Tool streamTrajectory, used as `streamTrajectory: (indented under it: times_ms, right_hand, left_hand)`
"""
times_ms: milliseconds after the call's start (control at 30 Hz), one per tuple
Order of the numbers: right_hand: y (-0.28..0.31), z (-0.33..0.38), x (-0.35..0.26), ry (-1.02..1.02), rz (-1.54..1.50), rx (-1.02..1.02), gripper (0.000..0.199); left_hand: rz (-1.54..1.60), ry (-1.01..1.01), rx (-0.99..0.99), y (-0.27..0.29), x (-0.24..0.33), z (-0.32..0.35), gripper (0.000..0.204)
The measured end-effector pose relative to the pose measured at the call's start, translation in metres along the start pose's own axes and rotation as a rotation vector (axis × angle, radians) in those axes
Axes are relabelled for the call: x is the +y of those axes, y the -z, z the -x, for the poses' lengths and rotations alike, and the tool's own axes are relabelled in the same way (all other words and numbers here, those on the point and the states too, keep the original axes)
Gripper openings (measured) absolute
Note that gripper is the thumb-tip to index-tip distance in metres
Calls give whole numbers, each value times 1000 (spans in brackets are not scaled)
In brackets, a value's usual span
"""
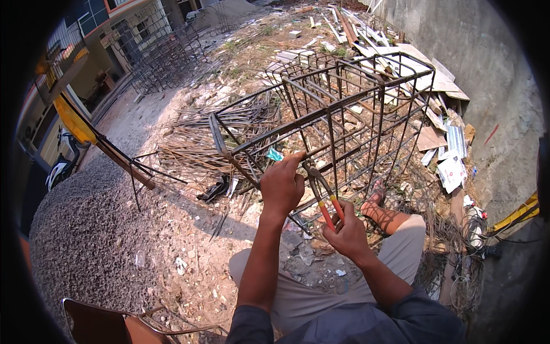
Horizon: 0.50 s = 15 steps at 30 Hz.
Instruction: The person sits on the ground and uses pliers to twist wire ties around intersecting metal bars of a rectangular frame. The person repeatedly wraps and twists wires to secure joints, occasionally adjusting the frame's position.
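Observation:
A rusty rebar cage [349, 109] lies on its side in front of me, its near corner at my hands. My left hand [282, 184] pinches a bar of the cage at that corner, fingers closed around it. Just to the right, my right hand [348, 230] grips the red and orange handles of a pair of pincers [324, 198], whose jaws point up to the same bar beside my left fingers. My knees and one sandalled foot [375, 198] show below the cage.
Loose bent rebar [195, 143] lies in a heap left of the cage. More rebar cages [166, 57] stand at the back left. Boards and scrap sheets [441, 120] pile along the concrete wall on the right. A gravel mound [86, 229] fills the left; a chair back [103, 324] sits at the bottom left.

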State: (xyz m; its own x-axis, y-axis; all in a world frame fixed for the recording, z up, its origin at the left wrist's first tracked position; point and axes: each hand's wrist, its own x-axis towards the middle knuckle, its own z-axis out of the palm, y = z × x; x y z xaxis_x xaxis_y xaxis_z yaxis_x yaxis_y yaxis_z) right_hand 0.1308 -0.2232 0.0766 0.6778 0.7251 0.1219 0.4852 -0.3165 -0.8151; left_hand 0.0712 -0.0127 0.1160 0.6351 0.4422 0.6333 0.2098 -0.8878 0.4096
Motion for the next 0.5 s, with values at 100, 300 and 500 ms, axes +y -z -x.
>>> streamTrajectory:
  times_ms: [100,300,500]
  right_hand:
    - [2,-6,-1,89,273,111,57]
    - [3,-21,17,13,-17,-149,52]
    - [18,-28,28,-258,-914,-703,49]
  left_hand:
    - [-13,8,-12,0,2,-1,46]
    - [-7,7,-16,1,4,-1,45]
    - [-20,26,-29,5,5,-1,44]
